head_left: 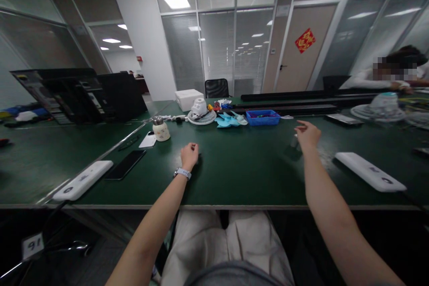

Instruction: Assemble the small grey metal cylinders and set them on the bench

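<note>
My left hand [190,156] rests on the green table [234,174], its fingers curled closed; a small dark spot shows at the fingertips, too small to name. A watch with a pale strap [182,173] is on that wrist. Farther right, my right hand [309,136] is bent over the table with its fingers drawn together. At its fingertips is a small grey cylinder [294,141], upright, partly covered by the fingers. A cream bottle with a metal lid [161,130] stands left of my left hand.
A blue basket [263,118], light-blue fan blades [227,119], a white fan part [201,116] and a white box [189,99] line the back. White power strips [83,181] [370,172] flank me. A black phone [126,165] lies left. Another person [363,78] leans at far right.
</note>
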`<state>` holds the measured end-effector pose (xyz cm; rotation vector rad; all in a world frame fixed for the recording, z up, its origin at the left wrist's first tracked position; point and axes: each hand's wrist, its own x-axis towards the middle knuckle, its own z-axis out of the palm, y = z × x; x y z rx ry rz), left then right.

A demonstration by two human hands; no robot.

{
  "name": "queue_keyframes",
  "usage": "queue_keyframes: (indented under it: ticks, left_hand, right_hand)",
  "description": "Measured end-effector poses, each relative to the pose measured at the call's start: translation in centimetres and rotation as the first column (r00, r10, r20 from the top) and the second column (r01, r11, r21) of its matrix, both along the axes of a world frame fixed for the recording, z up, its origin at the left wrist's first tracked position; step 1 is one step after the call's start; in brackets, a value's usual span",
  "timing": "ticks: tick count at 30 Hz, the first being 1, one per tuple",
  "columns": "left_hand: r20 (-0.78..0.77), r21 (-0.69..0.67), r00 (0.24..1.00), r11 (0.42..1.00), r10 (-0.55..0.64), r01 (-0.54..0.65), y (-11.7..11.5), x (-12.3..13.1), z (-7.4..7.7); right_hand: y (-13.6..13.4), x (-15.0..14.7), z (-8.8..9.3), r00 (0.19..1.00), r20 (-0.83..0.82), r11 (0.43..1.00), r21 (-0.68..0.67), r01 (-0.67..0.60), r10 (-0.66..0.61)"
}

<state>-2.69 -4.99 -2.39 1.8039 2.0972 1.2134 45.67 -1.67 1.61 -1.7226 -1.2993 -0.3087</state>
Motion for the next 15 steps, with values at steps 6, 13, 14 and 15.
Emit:
queue_keyframes:
  ticks: [6, 13, 14, 15]
  left_hand:
    - [-0.020, -0.002, 1.000, 1.000, 0.003, -0.003, -0.07, -0.05, -0.01]
    - [-0.019, 0.002, 1.000, 1.000, -0.003, 0.003, -0.06, -0.05, -0.03]
    - [-0.017, 0.003, 1.000, 1.000, 0.000, 0.000, -0.07, -0.05, -0.05]
    - [-0.013, 0.003, 1.000, 1.000, 0.000, 0.000, -0.08, -0.05, -0.05]
  right_hand:
    - [0.42, 0.25, -1.25, 0.991, -0.128, 0.997, -0.060, 0.042, -0.049]
    - [0.15, 0.37, -1.11, 0.988, -0.132, 0.996, -0.053, 0.074, -0.080]
    - [0.15, 0.42, -1.08, 0.988, -0.127, 0.995, -0.050, 0.080, -0.086]
    - [0.16, 0.49, -1.07, 0.988, -0.122, 0.995, -0.058, 0.087, -0.093]
